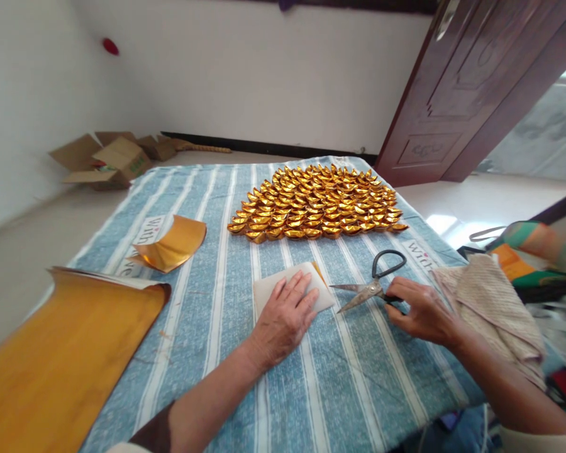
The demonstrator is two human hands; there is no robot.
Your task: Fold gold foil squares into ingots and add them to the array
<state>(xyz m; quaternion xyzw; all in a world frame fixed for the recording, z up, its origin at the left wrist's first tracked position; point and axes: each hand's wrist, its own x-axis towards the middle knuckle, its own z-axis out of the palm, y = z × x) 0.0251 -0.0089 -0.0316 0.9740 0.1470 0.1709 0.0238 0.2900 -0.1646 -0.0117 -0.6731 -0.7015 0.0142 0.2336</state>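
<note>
My left hand (287, 311) lies flat, fingers spread, on a small stack of paper squares (267, 288), white side up with a gold corner showing at the top right. My right hand (417, 308) grips one black handle of a pair of scissors (371, 289). The scissor blades are apart and point left, their tips close to the right edge of the paper. A loose curled piece of gold paper (177, 242) rests on the left of the cloth. Large gold sheets (75, 358) lie in a pile at the front left.
Many folded gold paper ingots (316, 204) stand in rows at the back of the table, which has a blue striped cloth (207, 340). A beige towel (490, 308) lies at the right edge. Beyond are cardboard boxes (117, 160) and a red-brown door (462, 94).
</note>
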